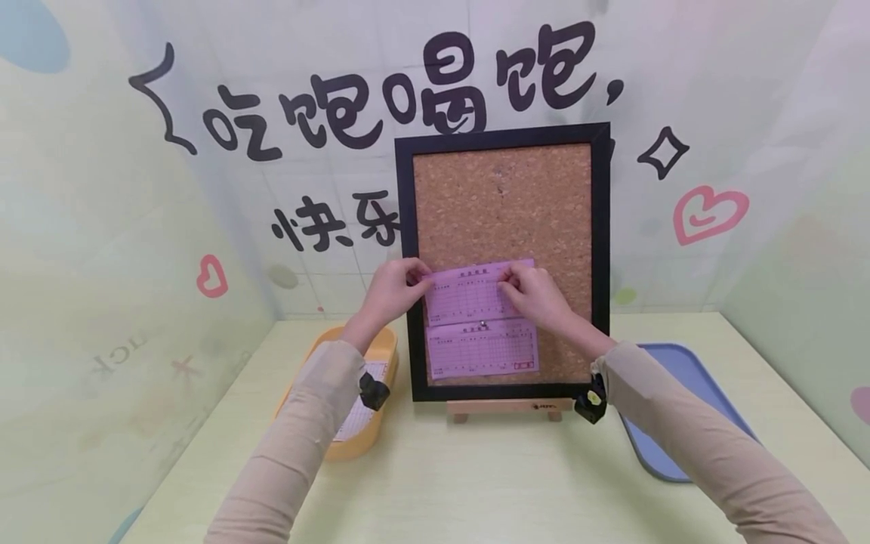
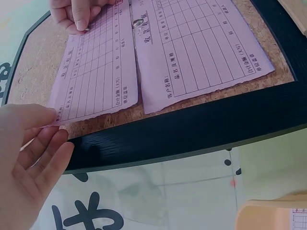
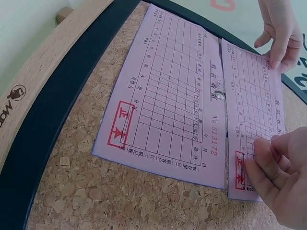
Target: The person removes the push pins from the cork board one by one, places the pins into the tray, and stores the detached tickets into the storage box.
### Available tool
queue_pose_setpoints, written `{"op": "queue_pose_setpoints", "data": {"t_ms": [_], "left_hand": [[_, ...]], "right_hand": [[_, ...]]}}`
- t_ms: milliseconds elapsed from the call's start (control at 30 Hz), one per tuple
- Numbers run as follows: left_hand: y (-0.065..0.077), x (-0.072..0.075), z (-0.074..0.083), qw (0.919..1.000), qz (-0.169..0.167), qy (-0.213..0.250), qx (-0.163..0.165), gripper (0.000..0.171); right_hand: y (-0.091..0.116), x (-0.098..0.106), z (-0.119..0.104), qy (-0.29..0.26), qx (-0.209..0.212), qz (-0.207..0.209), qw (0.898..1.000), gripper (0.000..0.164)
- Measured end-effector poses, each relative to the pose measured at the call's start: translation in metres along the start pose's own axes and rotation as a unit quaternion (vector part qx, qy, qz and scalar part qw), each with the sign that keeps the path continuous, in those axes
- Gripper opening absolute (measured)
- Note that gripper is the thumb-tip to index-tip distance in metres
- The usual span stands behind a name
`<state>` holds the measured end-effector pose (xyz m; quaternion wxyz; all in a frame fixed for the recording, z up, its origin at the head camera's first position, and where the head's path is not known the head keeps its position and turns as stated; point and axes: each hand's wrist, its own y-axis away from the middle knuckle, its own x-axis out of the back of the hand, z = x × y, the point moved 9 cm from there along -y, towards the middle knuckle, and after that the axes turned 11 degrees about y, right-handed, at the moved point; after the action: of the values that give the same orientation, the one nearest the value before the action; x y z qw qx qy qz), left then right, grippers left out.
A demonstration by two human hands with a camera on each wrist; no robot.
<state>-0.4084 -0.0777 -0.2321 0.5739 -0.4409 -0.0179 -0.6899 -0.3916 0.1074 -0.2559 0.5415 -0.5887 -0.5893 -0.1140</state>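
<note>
A framed corkboard [image 1: 503, 204] leans on a small wooden easel [image 1: 506, 408]. Two pink receipt slips lie against its lower part, one above the other. A silver thumbtack [image 3: 219, 95] sits at the top middle of the lower slip [image 1: 476, 355]. My left hand [image 1: 394, 287] pinches the upper slip [image 1: 469, 295] at its upper left corner, thumb on the printed side. Near that slip's upper right, my right hand [image 1: 537, 295] has thumb and fingers pinched together over the paper. A tiny pin tip [image 2: 87, 30] shows under its thumb, the rest hidden by the fingers.
An orange bin [image 1: 360, 446] with printed slips inside stands left of the board, partly behind my left forearm. To the right, a blue tray [image 1: 686, 393] lies on the pale table [image 1: 489, 483]. A printed wall [image 1: 326, 45] rises close behind.
</note>
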Motion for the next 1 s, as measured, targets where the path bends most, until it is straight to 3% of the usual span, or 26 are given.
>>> {"op": "queue_pose_setpoints", "data": {"t_ms": [467,733,1000], "left_hand": [[0.0017,-0.0008,-0.0007,1.0000,-0.003,-0.007,-0.001,0.011],[0.0048,0.0009,-0.0026,0.9996,-0.002,-0.024,0.013,0.016],[0.0079,0.0058,-0.0019,0.9995,0.012,-0.028,-0.009,0.017]], "right_hand": [[0.0021,0.0036,-0.0071,0.049,0.014,0.031,0.998,0.008],[0.0033,0.0023,-0.0076,0.064,0.008,0.021,0.998,0.009],[0.0070,0.0036,-0.0085,0.063,0.011,0.011,0.998,0.009]]}}
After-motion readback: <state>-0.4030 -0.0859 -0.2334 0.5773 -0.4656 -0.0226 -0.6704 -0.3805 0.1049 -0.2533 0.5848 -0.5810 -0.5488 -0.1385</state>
